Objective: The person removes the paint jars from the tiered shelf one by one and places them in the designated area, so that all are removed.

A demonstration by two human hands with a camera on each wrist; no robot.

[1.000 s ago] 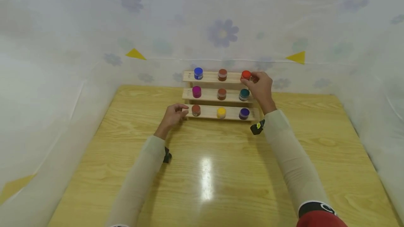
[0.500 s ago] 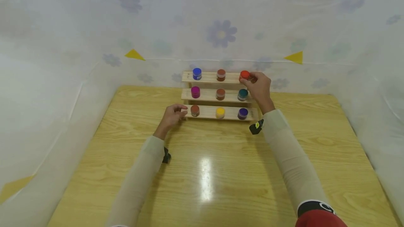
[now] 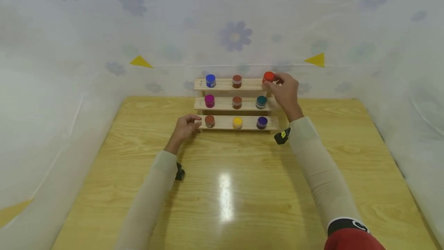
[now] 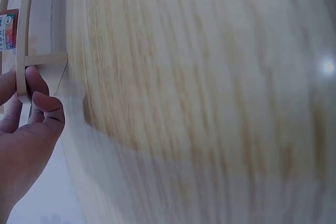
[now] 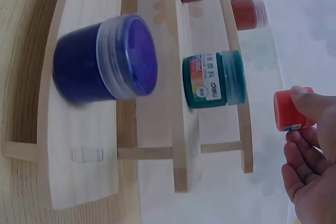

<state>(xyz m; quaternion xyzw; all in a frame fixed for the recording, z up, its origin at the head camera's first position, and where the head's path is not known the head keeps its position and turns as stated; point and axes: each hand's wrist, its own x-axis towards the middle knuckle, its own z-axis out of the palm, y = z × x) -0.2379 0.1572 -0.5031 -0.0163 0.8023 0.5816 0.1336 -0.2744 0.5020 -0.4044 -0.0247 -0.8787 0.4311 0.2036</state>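
A three-step wooden rack (image 3: 223, 123) holds small paint jars. My left hand (image 3: 185, 128) is at the left end of its lowest step; in the left wrist view the thumb and fingers pinch the plank's end (image 4: 22, 77). My right hand (image 3: 287, 92) pinches a red paint jar (image 5: 286, 111) between thumb and fingers at the right end of the top step. The right wrist view shows this jar off the top plank, with a gap beside it. Nearest to it stand a teal jar (image 5: 212, 80) on the middle step and a dark purple jar (image 5: 105, 61) on the lowest.
Blue (image 3: 210, 81) and brown (image 3: 237, 81) jars share the top step. A magenta jar (image 3: 209, 101) and another brown one are on the middle step, a brown and a yellow jar (image 3: 237, 122) on the lowest. Behind the wood-grain table (image 3: 222, 196) hangs a flowered sheet (image 3: 173, 22).
The red jar, gripped in my right hand, has risen a little from the top step. My left hand keeps its place at the rack. The head view has shifted slightly.
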